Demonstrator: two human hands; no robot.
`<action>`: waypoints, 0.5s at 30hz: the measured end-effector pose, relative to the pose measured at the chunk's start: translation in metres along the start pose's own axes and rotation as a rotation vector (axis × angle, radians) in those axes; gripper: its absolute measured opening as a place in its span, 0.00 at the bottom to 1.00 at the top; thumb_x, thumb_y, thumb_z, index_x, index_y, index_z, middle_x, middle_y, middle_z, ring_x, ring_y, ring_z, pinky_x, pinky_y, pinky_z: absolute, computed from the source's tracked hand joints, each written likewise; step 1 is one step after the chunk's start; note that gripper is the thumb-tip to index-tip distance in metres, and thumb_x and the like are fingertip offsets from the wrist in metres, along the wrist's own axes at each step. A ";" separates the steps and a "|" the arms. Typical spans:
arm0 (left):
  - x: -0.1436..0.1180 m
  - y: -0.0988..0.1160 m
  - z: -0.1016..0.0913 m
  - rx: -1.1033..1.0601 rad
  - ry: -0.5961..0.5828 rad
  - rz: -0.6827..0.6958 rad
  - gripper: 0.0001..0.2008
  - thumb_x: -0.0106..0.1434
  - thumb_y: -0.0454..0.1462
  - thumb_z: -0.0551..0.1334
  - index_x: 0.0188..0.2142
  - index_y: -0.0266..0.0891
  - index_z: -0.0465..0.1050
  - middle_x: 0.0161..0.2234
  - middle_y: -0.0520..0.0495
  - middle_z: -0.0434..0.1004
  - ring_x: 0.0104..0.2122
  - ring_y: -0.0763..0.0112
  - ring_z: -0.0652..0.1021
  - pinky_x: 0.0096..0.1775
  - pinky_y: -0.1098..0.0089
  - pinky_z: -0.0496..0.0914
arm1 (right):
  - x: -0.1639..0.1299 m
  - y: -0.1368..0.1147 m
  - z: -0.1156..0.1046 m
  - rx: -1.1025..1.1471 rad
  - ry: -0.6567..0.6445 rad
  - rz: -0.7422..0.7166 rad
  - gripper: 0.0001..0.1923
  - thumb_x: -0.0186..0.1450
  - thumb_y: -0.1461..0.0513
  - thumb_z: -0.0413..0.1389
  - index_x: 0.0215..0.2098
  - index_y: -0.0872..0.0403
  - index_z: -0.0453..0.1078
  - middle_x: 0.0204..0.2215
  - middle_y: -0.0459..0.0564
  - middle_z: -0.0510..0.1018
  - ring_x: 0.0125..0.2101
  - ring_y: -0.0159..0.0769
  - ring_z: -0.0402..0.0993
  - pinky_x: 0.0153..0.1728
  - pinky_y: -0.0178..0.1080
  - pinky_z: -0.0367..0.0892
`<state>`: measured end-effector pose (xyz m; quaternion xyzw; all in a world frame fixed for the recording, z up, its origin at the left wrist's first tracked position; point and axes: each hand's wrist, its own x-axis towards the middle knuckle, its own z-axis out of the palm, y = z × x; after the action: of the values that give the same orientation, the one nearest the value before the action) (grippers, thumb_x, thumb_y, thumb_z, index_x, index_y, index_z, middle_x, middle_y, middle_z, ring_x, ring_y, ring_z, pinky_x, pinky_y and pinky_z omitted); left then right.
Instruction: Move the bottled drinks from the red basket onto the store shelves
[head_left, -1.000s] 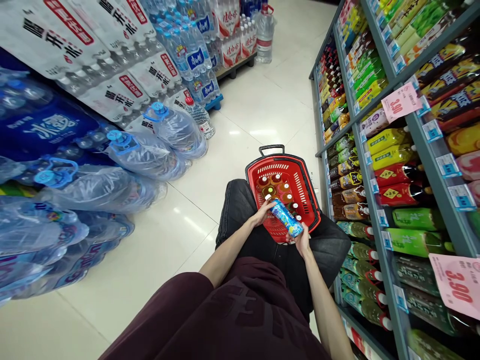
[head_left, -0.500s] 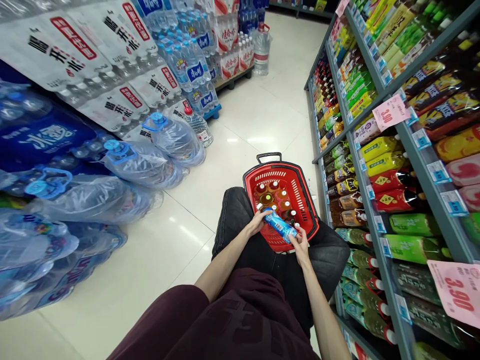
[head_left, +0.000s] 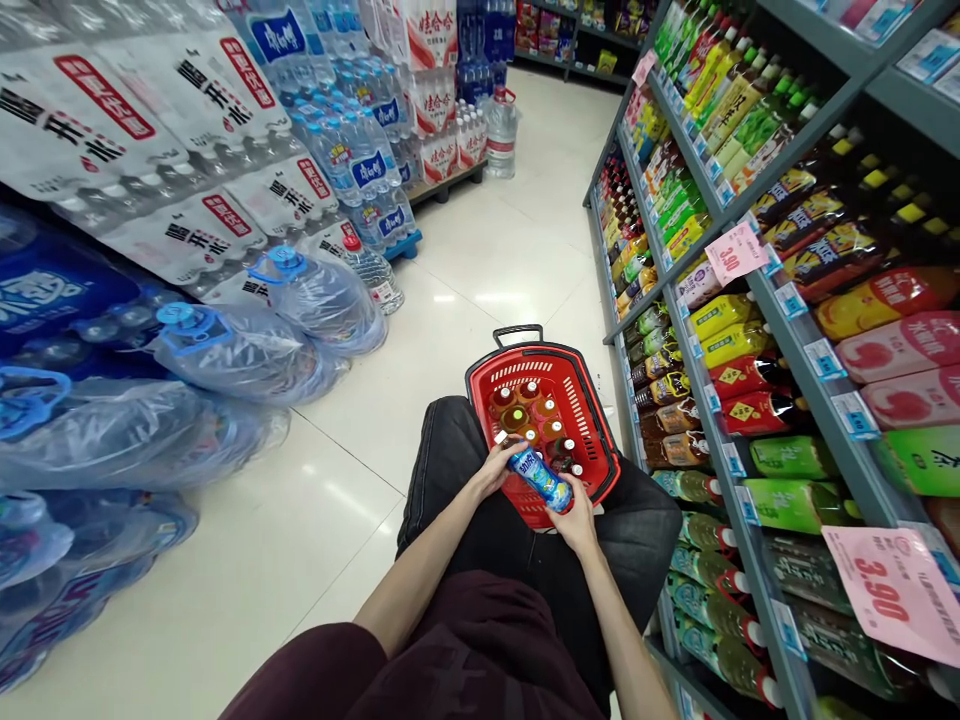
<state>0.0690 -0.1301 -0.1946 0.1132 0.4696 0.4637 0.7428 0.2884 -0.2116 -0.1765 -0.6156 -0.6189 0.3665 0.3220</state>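
Observation:
A blue-labelled drink bottle (head_left: 534,474) lies tilted across both my hands, just above the near end of a red shopping basket (head_left: 581,390) on the floor. My left hand (head_left: 493,466) grips the bottle at its white cap end. My right hand (head_left: 576,510) holds the bottom end. Inside the basket stand several bottles (head_left: 534,415) with coloured caps, upright. I am crouched, with my dark-trousered knees on either side of the basket's near end.
Grey shelves (head_left: 757,290) full of drink bottles and pink price tags run along the right. Large water jugs (head_left: 247,345) and stacked packs of bottled water (head_left: 150,150) fill the left. A glossy white tiled aisle (head_left: 480,250) stretches ahead between them.
My view has tilted up and drifted, so the basket and hands sit lower and further left in frame. The bottle stays held in both hands over the basket's near end, slightly lower.

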 end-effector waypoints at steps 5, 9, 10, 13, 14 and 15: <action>-0.003 0.001 -0.002 0.091 -0.041 0.071 0.28 0.46 0.45 0.80 0.43 0.39 0.73 0.41 0.45 0.80 0.41 0.60 0.79 0.40 0.67 0.72 | 0.002 -0.004 0.006 -0.042 -0.072 -0.020 0.33 0.53 0.65 0.63 0.58 0.50 0.70 0.55 0.55 0.75 0.57 0.51 0.75 0.61 0.52 0.70; -0.018 0.011 0.004 0.211 -0.125 0.142 0.29 0.39 0.43 0.82 0.38 0.38 0.76 0.38 0.46 0.81 0.41 0.59 0.78 0.44 0.65 0.72 | 0.000 -0.001 0.015 -0.082 -0.133 0.007 0.29 0.55 0.62 0.65 0.56 0.50 0.72 0.51 0.55 0.77 0.54 0.53 0.76 0.59 0.54 0.71; -0.022 0.014 0.004 0.245 -0.150 0.155 0.28 0.38 0.44 0.83 0.37 0.38 0.77 0.37 0.46 0.81 0.40 0.59 0.78 0.45 0.65 0.72 | 0.000 0.000 0.017 -0.097 -0.147 0.019 0.30 0.54 0.61 0.66 0.56 0.49 0.73 0.51 0.55 0.77 0.54 0.55 0.77 0.59 0.55 0.71; -0.022 0.019 0.000 0.382 -0.197 0.185 0.28 0.41 0.50 0.81 0.38 0.40 0.80 0.39 0.45 0.83 0.43 0.53 0.79 0.49 0.59 0.73 | 0.008 0.006 0.025 -0.129 -0.206 0.084 0.39 0.47 0.58 0.73 0.58 0.44 0.73 0.55 0.55 0.79 0.57 0.61 0.76 0.61 0.59 0.69; -0.018 0.020 -0.002 0.427 -0.206 0.205 0.28 0.41 0.52 0.80 0.38 0.42 0.81 0.40 0.45 0.84 0.45 0.50 0.80 0.51 0.57 0.73 | 0.014 0.008 0.028 -0.132 -0.215 0.098 0.43 0.46 0.56 0.74 0.60 0.43 0.73 0.57 0.56 0.78 0.58 0.62 0.75 0.61 0.60 0.68; -0.013 0.021 -0.004 0.469 -0.240 0.215 0.27 0.42 0.53 0.80 0.39 0.44 0.82 0.41 0.45 0.84 0.46 0.48 0.80 0.53 0.54 0.73 | 0.021 0.010 0.032 -0.140 -0.241 0.096 0.47 0.44 0.54 0.75 0.62 0.42 0.72 0.57 0.56 0.79 0.58 0.64 0.76 0.61 0.60 0.69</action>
<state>0.0520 -0.1300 -0.1767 0.3849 0.4581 0.4018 0.6933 0.2658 -0.1930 -0.2030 -0.6169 -0.6471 0.4085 0.1839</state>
